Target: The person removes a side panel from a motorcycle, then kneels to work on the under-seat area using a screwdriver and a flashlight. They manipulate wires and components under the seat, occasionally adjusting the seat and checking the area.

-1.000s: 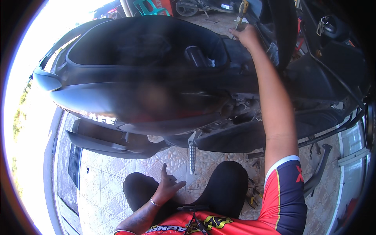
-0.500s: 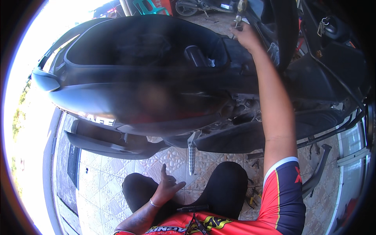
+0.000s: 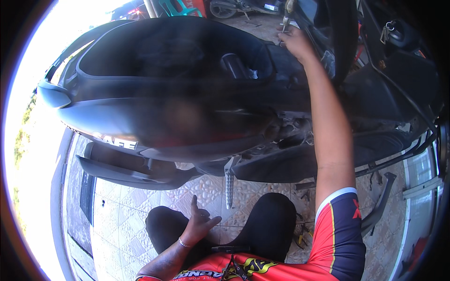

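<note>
My right hand (image 3: 296, 42) reaches across the dark scooter (image 3: 197, 98) to its far side. Its fingers are closed on the metal part of a slim tool (image 3: 287, 22) with a brownish upper end, which looks like a screwdriver. The tool's lower tip is partly hidden by the fingers. Close to my left knee, my left hand (image 3: 199, 224) holds nothing. Its thumb and index finger are spread apart, the other fingers partly curled. The seat area of the scooter is an open dark cavity with a dark cylindrical object (image 3: 234, 65) in it.
A ribbed metal footpeg (image 3: 229, 187) sticks out from the scooter toward me. Yellow-handled pliers (image 3: 303, 236) and a long black trim piece (image 3: 382, 201) lie on the tiled floor at right. Keys (image 3: 387, 32) hang at the far right. A green plastic chair (image 3: 180, 8) stands behind.
The right hand's fingers have shifted slightly on the slim tool. The left hand stays in nearly the same place.
</note>
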{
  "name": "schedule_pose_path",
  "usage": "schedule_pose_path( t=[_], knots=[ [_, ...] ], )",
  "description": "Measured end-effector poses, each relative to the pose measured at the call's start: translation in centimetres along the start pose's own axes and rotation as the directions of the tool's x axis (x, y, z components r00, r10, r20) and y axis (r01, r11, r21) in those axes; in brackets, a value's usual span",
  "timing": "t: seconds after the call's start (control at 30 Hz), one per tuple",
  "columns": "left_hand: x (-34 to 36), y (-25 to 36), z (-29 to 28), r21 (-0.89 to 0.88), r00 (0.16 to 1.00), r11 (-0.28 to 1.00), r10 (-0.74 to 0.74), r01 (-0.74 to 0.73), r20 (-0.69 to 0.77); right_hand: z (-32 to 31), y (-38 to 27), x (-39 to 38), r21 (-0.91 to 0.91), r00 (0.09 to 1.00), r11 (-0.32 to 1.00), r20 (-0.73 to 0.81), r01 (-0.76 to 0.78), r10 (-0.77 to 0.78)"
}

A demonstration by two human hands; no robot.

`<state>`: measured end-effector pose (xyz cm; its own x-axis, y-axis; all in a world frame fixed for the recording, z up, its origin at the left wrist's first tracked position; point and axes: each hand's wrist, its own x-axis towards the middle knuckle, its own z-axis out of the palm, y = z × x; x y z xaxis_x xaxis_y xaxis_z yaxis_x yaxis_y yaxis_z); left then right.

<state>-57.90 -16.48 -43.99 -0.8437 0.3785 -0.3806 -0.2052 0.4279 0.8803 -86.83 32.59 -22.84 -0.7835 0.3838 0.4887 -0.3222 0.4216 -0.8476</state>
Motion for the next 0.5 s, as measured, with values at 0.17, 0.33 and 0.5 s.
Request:
schedule_pose_path(
  t=[0.17, 0.33, 0.5],
  knots=[
    [0.1, 0.0, 0.0, 0.001, 1.000, 1.000, 0.016, -0.016, 0.005, -0.2, -0.1, 0.6, -0.215, 0.991, 0.974, -0.127, -0.073, 0.047],
    [-0.1, 0.0, 0.1, -0.006, 0.998, 0.998, -0.057, 0.057, 0.001, -0.7, 0.7, 0.6, -0.096, 0.999, 0.995, -0.032, 0.040, -0.043],
    [-0.2, 0.0, -0.1, -0.016, 0.996, 0.996, -0.087, 0.087, -0.002, -0.4, 0.9, 0.7, 0.032, 0.999, 0.999, 0.033, 0.014, -0.015]
  ],
)
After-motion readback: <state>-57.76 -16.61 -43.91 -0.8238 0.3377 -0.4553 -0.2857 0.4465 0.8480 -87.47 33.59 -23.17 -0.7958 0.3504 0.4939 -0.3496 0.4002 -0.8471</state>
